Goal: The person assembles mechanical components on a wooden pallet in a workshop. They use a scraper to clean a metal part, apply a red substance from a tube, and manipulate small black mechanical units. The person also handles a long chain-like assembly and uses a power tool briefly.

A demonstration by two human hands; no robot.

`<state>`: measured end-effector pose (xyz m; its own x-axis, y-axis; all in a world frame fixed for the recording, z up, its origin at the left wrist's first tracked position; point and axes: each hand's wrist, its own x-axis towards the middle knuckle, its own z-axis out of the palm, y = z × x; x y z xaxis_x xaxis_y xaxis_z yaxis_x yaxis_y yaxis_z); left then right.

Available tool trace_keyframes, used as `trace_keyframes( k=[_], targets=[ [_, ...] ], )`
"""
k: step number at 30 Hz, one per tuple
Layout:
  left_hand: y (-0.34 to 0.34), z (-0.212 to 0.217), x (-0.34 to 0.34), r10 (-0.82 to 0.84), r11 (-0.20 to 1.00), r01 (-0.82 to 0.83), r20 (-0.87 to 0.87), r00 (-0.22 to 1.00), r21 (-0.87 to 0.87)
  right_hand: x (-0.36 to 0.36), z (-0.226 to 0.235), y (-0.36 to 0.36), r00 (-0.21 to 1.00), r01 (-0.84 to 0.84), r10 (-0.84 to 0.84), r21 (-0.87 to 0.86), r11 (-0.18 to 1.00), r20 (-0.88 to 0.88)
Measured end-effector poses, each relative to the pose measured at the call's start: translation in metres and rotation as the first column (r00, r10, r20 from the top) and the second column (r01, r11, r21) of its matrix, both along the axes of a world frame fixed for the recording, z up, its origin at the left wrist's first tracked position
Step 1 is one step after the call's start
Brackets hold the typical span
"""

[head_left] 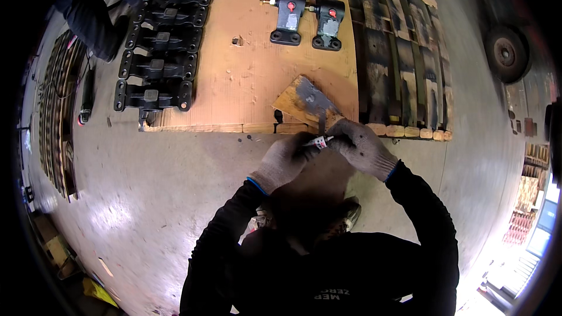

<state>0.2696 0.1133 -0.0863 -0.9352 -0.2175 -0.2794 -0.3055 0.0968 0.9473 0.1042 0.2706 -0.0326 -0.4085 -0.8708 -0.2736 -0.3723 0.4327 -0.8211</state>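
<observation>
While held at frame centre, a small white-and-red tube (pixel 317 141) is pinched between left hand (pixel 285 160) and right hand (pixel 358 146), both grips closed on it. Paste-smeared board scrap (pixel 305 102) noted above. Risk judged: squeezing may spill contents onto gloves.

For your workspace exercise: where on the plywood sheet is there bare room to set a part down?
Bare plywood sheet lies between the stacked black track links and the two black brackets, down to the smeared board scrap. The dark slatted pallet side is crowded.
</observation>
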Motion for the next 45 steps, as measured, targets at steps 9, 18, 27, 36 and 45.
trace_keyframes(
  k=[9, 18, 27, 36, 45],
  targets=[
    [-0.001, -0.015, -0.006, 0.054, 0.994, -0.066, -0.135, 0.989, -0.083, -0.008, 0.018, -0.008, 0.971, 0.085, -0.129, 0.213, 0.973, 0.202],
    [-0.002, 0.007, -0.01, 0.055, 0.971, -0.091, 0.162, 0.985, 0.22, -0.01, -0.01, 0.004, 0.996, 0.089, -0.087, -0.048, 0.995, 0.032],
    [-0.009, 0.004, -0.015, 0.092, 0.994, -0.099, 0.15, 0.984, 0.036, -0.013, 0.001, 0.001, 0.98, 0.199, -0.201, -0.079, 0.977, -0.012],
    [-0.037, -0.007, -0.036, 0.007, 0.889, 0.015, 0.045, 0.999, -0.457, -0.026, -0.006, 0.0, 0.948, 0.309, -0.318, -0.186, 0.933, -0.02],
    [-0.044, -0.003, -0.07, -0.056, 0.611, 0.233, 0.252, 0.966, -0.756, -0.035, -0.009, 0.001, 0.944, 0.319, -0.329, -0.361, 0.877, 0.033]
  ],
)
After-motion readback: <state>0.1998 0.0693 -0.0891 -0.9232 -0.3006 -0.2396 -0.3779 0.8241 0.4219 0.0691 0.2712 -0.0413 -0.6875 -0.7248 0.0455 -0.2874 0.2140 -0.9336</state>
